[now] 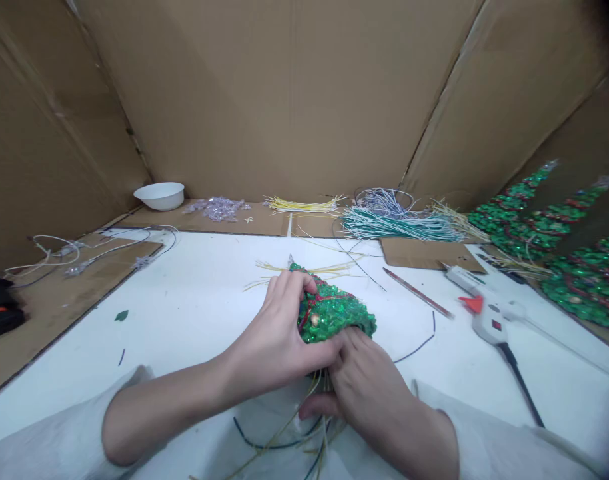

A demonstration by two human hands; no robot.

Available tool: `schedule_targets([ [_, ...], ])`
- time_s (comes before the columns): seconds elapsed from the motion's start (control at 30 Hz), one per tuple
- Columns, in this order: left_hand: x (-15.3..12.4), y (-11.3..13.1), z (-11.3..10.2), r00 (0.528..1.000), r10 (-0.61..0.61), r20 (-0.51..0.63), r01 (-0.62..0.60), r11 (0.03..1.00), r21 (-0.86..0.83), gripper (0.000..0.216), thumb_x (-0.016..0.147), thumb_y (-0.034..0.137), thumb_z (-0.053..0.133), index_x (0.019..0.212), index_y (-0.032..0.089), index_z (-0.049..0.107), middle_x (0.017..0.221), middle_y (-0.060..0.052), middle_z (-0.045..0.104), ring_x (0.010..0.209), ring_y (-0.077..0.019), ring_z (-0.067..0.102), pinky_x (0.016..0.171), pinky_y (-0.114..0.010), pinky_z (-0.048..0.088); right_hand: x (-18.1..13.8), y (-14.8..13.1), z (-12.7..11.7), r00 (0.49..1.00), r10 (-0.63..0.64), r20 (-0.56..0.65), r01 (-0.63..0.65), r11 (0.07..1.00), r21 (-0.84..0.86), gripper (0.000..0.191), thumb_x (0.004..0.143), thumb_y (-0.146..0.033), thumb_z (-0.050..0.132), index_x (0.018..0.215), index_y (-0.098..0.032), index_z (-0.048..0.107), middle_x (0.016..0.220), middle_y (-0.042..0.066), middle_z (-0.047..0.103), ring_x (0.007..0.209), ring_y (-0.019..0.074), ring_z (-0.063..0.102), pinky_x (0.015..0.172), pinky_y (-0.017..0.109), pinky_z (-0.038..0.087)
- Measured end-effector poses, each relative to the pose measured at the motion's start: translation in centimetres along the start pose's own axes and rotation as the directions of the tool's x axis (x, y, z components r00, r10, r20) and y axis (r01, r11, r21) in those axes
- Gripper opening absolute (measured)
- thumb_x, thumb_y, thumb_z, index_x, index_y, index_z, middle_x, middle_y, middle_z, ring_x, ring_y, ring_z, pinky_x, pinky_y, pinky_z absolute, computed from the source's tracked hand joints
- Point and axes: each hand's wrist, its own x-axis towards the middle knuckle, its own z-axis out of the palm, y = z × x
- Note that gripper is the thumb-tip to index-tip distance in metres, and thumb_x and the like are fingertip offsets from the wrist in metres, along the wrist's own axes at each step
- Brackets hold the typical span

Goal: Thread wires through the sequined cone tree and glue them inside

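Note:
A small green glittery Christmas tree [342, 309] with red garland and beads lies tilted on its side, its silvery tip pointing away from me. My left hand [279, 327] is wrapped round its left side, fingers over the top and thumb near the base. The fingers of my right hand [367, 373] reach inside the tree's open base, so their tips are hidden and I cannot see what they touch. Thin yellow and green wires [317, 437] hang out of the base below my hands. More yellow wires [329, 269] lie on the table behind the tree.
Along the back are a white bowl [160, 196], clear beads [219, 209], and bundles of yellow wires [304, 205] and green wires [399, 223]. A pencil [418, 292] and a glue gun [492, 323] with its cord lie right. Finished-looking trees [549, 230] stand far right. Cardboard walls surround the table.

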Motion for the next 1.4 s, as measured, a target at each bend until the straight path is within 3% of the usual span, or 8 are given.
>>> schedule_targets([
  [0.33, 0.2, 0.0, 0.2, 0.999, -0.046, -0.018, 0.045, 0.999, -0.022, 0.039, 0.062, 0.026, 0.064, 0.092, 0.025, 0.038, 0.098, -0.002, 0.041, 0.096, -0.0221, 0.039, 0.083, -0.036, 0.039, 0.4, 0.2, -0.1, 1.000, -0.006, -0.001, 0.006, 0.999, -0.045, 0.070, 0.048, -0.077, 0.060, 0.069, -0.011, 0.065, 0.063, 0.007, 0.060, 0.062, 0.0209, 0.058, 0.057, 0.031, 0.048],
  [0.57, 0.4, -0.2, 0.6, 0.995, -0.066, -0.071, 0.065, 0.998, -0.014, 0.042, 0.058, 0.026, 0.066, 0.090, 0.024, 0.038, 0.099, -0.002, 0.040, 0.093, -0.0222, 0.039, 0.082, -0.037, 0.040, 0.5, 0.8, 0.4, 0.997, -0.017, -0.077, 0.023, 0.997, 0.078, 0.087, 0.022, -0.079, 0.066, 0.069, -0.005, 0.065, 0.060, 0.010, 0.058, 0.055, 0.0228, 0.057, 0.050, 0.033, 0.050],
  [0.67, 0.1, -0.2, 0.9, 0.993, -0.070, -0.092, 0.066, 0.997, -0.047, 0.041, 0.060, 0.025, 0.064, 0.090, 0.024, 0.037, 0.100, -0.002, 0.038, 0.095, -0.0216, 0.039, 0.084, -0.037, 0.040, 0.3, 0.9, 0.2, 0.999, 0.008, -0.052, 0.005, 0.966, 0.258, 0.078, 0.054, -0.081, 0.053, 0.073, -0.006, 0.063, 0.064, 0.011, 0.058, 0.056, 0.0211, 0.056, 0.047, 0.032, 0.049],
  [0.73, -0.2, -0.3, 1.1, 0.993, -0.078, -0.093, 0.070, 0.994, -0.080, 0.040, 0.062, 0.026, 0.064, 0.092, 0.024, 0.037, 0.101, -0.003, 0.037, 0.098, -0.0214, 0.039, 0.086, -0.037, 0.039, 0.2, 0.7, 0.0, 0.999, 0.051, -0.004, -0.047, 0.951, 0.306, 0.060, 0.085, -0.061, 0.037, 0.076, -0.007, 0.062, 0.068, 0.012, 0.057, 0.059, 0.0210, 0.056, 0.050, 0.034, 0.049],
  [0.8, -0.5, -0.5, 1.3, 0.991, -0.081, -0.107, 0.071, 0.993, -0.094, 0.040, 0.064, 0.028, 0.063, 0.093, 0.023, 0.036, 0.102, -0.003, 0.036, 0.100, -0.0215, 0.038, 0.089, -0.037, 0.038, 0.2, 0.2, -0.2, 0.994, 0.107, 0.037, -0.114, 0.933, 0.342, 0.045, 0.094, -0.037, 0.028, 0.084, -0.007, 0.060, 0.075, 0.014, 0.058, 0.069, 0.0225, 0.057, 0.058, 0.037, 0.051],
  [1.07, -0.5, -1.6, 2.1, 0.982, -0.034, -0.187, 0.016, 0.995, -0.096, 0.041, 0.070, 0.037, 0.061, 0.096, 0.023, 0.033, 0.103, -0.005, 0.035, 0.102, -0.0226, 0.038, 0.090, -0.040, 0.038, 0.1, -1.0, -1.0, 0.939, 0.271, 0.210, -0.337, 0.612, 0.715, 0.026, 0.093, -0.017, 0.032, 0.116, -0.019, 0.045, 0.114, 0.009, 0.049, 0.108, 0.0158, 0.046, 0.100, 0.033, 0.037],
  [1.17, -0.7, -1.9, 2.5, 0.977, -0.045, -0.210, 0.020, 0.992, -0.122, 0.044, 0.070, 0.040, 0.062, 0.097, 0.022, 0.033, 0.103, -0.006, 0.034, 0.103, -0.0236, 0.038, 0.090, -0.042, 0.039, 0.2, -1.3, -0.8, 0.903, 0.389, 0.184, -0.385, 0.538, 0.750, 0.021, 0.092, -0.019, 0.033, 0.105, -0.018, 0.049, 0.106, 0.008, 0.052, 0.095, 0.0153, 0.049, 0.092, 0.031, 0.041],
  [1.4, -1.1, -2.4, 3.4, 0.961, -0.016, -0.275, -0.021, 0.991, -0.131, 0.050, 0.068, 0.042, 0.064, 0.100, 0.021, 0.032, 0.105, -0.007, 0.031, 0.106, -0.0241, 0.036, 0.093, -0.043, 0.038, 0.8, -1.9, -0.6, 0.685, 0.685, 0.249, -0.554, 0.268, 0.789, 0.005, 0.078, -0.020, 0.049, 0.078, -0.017, 0.054, 0.076, 0.001, 0.058, 0.071, 0.0139, 0.052, 0.066, 0.024, 0.045],
])
